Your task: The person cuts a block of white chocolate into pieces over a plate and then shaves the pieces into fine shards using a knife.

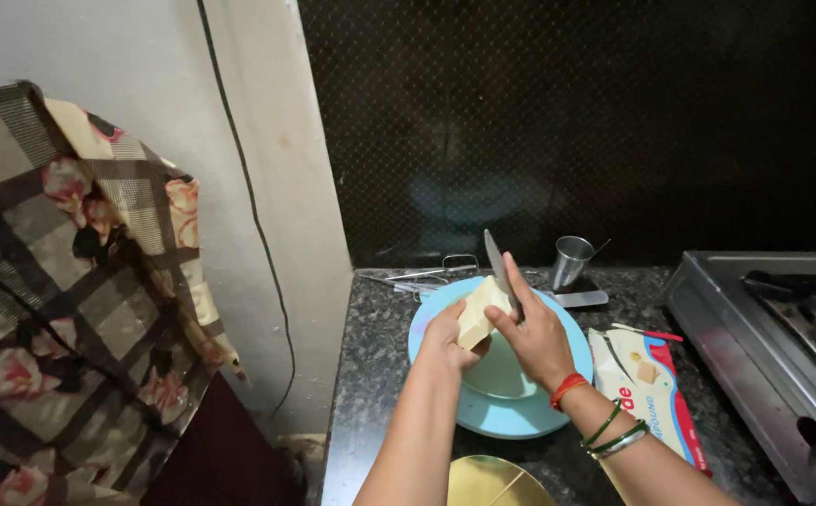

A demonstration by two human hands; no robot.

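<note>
Left hand clamped in a firm grip on pale block, held above light blue plate on the dark counter. Right hand closed round knife (blade against the block's far right edge). Steel cup farther right.

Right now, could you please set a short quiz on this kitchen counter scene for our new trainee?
1. True or false: the right hand holds a knife against the pale block.
2. What lies under both hands? A) light blue plate B) frying pan C) wooden board
3. Fill in: the left hand grips the ____ block.

Also in view: a steel cup, an opened packet and a gas stove to the right.

Key: 1 true; 2 A; 3 pale.
</note>
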